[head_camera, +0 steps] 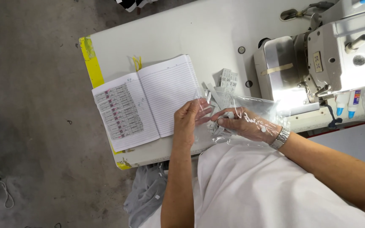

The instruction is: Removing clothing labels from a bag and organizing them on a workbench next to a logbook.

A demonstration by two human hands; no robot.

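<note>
At a white sewing table (170, 29), our left hand (189, 120) pinches a clear plastic bag (250, 105); our right hand (246, 124), inside it, grasps paper labels (216, 126).

This is a garment sewing workshop. At the upper right of the frame stands an industrial sewing machine (330, 55), pale grey, its work light glaring on the bed. It sits on a white worktable (182, 29) with a yellow-painted edge at the left. In the middle of the frame an open lined notebook (146, 103) carries a column of small printed labels stuck to its left page, and loose garment tags (228, 79) lie beside it. Bare grey concrete floor (30, 105) fills the left side, and white fabric (254, 190) covers the bottom right.
</note>
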